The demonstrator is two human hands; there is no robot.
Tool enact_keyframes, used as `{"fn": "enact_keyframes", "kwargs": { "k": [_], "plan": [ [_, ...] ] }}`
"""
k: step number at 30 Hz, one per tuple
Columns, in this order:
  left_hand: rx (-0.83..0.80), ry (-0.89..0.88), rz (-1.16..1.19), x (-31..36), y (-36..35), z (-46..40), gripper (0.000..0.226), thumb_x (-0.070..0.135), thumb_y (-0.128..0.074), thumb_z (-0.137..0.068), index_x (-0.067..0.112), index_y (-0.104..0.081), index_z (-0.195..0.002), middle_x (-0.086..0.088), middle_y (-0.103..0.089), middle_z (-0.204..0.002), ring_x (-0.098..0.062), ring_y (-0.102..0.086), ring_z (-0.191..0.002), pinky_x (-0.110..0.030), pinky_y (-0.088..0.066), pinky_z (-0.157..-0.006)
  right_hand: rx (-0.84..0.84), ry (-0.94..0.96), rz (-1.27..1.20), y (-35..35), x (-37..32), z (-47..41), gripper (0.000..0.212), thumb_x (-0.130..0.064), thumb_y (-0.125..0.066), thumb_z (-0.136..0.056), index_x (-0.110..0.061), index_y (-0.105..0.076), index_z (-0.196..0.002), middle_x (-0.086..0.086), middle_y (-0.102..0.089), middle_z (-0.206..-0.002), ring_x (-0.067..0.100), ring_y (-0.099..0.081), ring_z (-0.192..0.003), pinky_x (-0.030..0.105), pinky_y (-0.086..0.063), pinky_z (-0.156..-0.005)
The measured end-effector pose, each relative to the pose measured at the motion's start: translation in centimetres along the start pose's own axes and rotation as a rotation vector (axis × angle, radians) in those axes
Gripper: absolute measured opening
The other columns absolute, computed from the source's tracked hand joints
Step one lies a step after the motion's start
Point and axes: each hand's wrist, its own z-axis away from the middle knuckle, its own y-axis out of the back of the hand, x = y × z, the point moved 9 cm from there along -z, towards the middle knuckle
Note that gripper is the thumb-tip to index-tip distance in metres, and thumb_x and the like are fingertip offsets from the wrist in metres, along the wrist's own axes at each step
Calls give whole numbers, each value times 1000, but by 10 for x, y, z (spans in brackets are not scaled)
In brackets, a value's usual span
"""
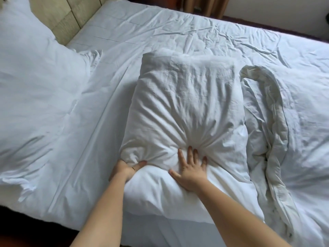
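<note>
A person is leaning over a bed, both bare forearms reaching forward onto a white pillow [187, 97]. The right hand [190, 171] is pressing palm-down into the pillow's near half. Its fingers [190, 154] are straight and spread apart, and creases are fanning out from the dent they are making. The left hand [127, 169], wearing a thin ring [133, 169], is gripping the pillow's near-left side. The thumb is lying on top, with the other fingers digging into the fabric and mostly hidden by it.

The pillow is lying flat in the middle of the bed on the wrinkled white sheet [160, 32]. Its long axis is running away from the person, with the far end pointing towards the bed's far side and tilting slightly right. Its near end is bulging at the bed's near edge.

On the right, a rumpled duvet [267, 122] is touching the pillow's long side, its rolled hem curving along it. On the left, a stretch of bare sheet is lying between the pillow and a second pillow [35, 86], which is resting well apart by the padded headboard [60, 16]. Beyond the pillow's far end, open sheet is stretching to the far edge of the bed.
</note>
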Motion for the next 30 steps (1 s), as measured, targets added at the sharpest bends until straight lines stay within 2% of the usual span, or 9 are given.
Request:
{"fn": "enact_keyframes", "kwargs": {
  "k": [2,5,11,13,15,19,22,27,30],
  "plan": [
    [43,4,-7,5,4,15,116,82,-70,-35,12,-50,-125,-11,-57,-130,-31,-56,-119,-44,-41,-103,-12,-4,-19,4,3,6,88,-74,-29,-85,-33,12,-151,8,18,-159,27,13,-147,58,7,-113],
    [94,-59,-16,29,11,53,88,72,-73,-53,15,-56,-118,-9,-62,-123,-30,-60,-112,-41,-46,-97,-48,-6,-76,14,7,20,84,-70,-30,-88,-33,10,-151,8,12,-160,27,7,-148,58,1,-114],
    [218,-218,51,86,33,147,60,50,-73,-75,12,-55,-118,-5,-61,-101,-24,-61,-75,-21,-44,-48,-118,-29,-278,41,35,58,75,-65,-28,-91,-36,6,-151,3,7,-161,27,-6,-148,54,-7,-116],
    [248,-289,51,108,35,181,59,47,-74,-76,11,-54,-119,-6,-61,-108,-24,-61,-78,-20,-42,-42,-158,-20,-367,51,48,72,75,-64,-29,-93,-34,7,-152,7,4,-161,29,-9,-147,49,-10,-118],
    [291,-375,1,135,34,219,58,44,-73,-78,9,-54,-120,-7,-61,-116,-26,-63,-93,-21,-44,-46,-201,10,-514,64,60,85,73,-55,-32,-96,-29,4,-153,13,-4,-160,30,-14,-146,42,-14,-118],
    [398,-502,-155,188,17,298,58,46,-69,-79,10,-52,-122,-11,-60,-126,-30,-59,-113,-31,-49,-86,-210,58,-755,104,91,120,71,-42,-41,-91,-21,-11,-151,10,-34,-146,20,-41,-119,29,-33,-95],
    [436,-569,-262,225,-8,351,52,45,-63,-84,14,-49,-123,-9,-59,-125,-31,-61,-107,-31,-50,-82,-215,131,-829,128,126,151,59,-30,-34,-99,-18,-11,-151,5,-34,-142,16,-45,-106,23,-31,-82],
    [493,-684,-417,273,-56,421,42,43,-57,-87,16,-48,-117,-8,-57,-125,-31,-57,-113,-34,-45,-88,-146,73,-794,145,195,169,54,-34,-31,-99,-21,-19,-150,5,-27,-153,25,-35,-134,34,-32,-101],
    [501,-782,-491,288,-84,449,37,41,-54,-88,15,-50,-114,-9,-59,-122,-31,-58,-111,-34,-45,-87,-142,1,-806,149,224,178,35,-40,-38,-88,-15,-50,-111,10,-53,-106,21,-51,-83,32,-39,-80]
  ]
}}
